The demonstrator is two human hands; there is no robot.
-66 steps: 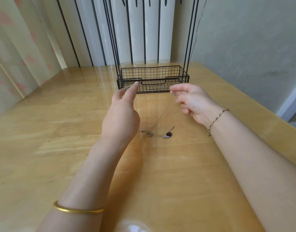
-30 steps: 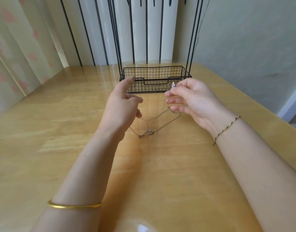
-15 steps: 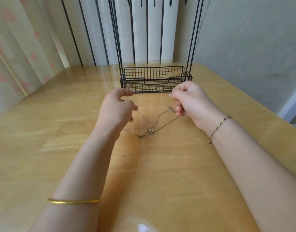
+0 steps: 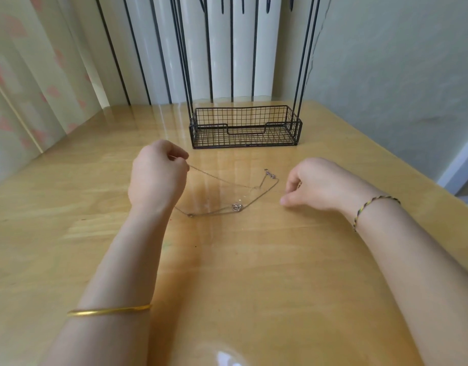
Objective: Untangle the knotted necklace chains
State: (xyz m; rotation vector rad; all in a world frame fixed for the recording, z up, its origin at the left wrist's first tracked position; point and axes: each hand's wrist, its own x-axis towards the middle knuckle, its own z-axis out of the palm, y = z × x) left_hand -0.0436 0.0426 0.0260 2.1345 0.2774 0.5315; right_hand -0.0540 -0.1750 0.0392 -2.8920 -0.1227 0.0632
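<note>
Both forearms bare up to the near edge of view.
Left forearm [image 4: 122, 260]: one thin gold-coloured bangle [image 4: 108, 310], smooth and plain, worn well back from the left hand [image 4: 159, 178].
Right wrist [image 4: 359, 199]: thin twisted cord bracelet [image 4: 373, 204], with yellow, dark and green strands wound together, worn just behind the right hand [image 4: 314, 184].

Your single head camera sits above the table's [image 4: 254, 273] near edge, facing forward and down toward the far edge, where the wire basket [image 4: 209, 125] stands. The view is wide-angle and close: left hand [image 4: 159, 178] and right hand [image 4: 317, 186] lie mid-frame.
</note>
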